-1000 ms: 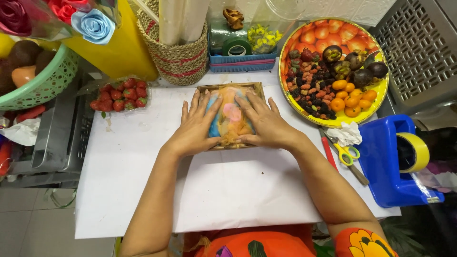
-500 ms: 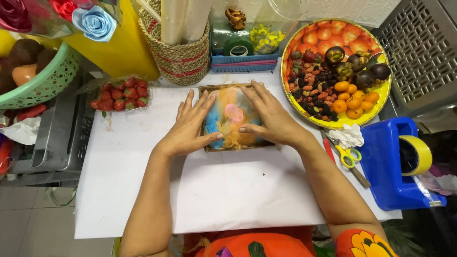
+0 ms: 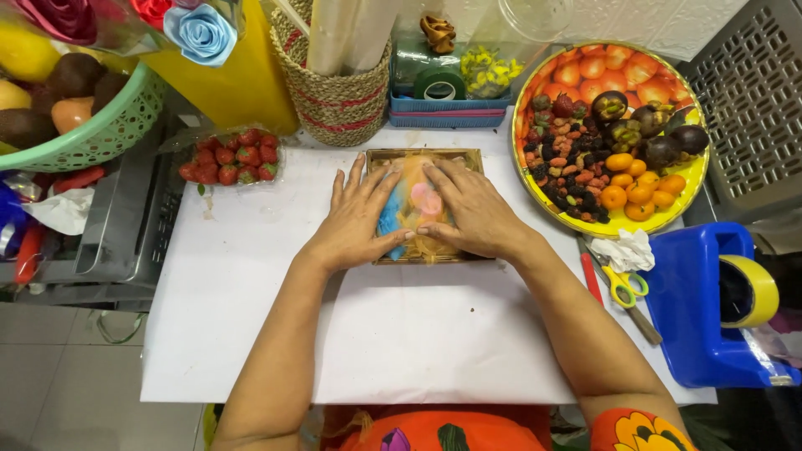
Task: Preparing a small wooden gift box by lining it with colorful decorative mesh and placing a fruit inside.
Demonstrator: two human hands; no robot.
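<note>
1. The shallow brown box (image 3: 424, 155) of blue and orange shredded filling (image 3: 401, 209) lies at table (image 3: 251, 334) centre, long axis running 9 to 3 o'clock.
2. The left hand (image 3: 355, 219) and right hand (image 3: 469, 213) press flat on it, fingers spread, pointing to 12, equally near.
3. A clear strawberry pack (image 3: 231, 157) lies at 10 o'clock; the round fruit tray (image 3: 614, 138) at 2; the blue tape dispenser (image 3: 710, 305) at 4.

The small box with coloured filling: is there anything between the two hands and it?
Nothing visible. The left hand and right hand lie flat on the coloured filling inside the small box, touching it directly.
</note>
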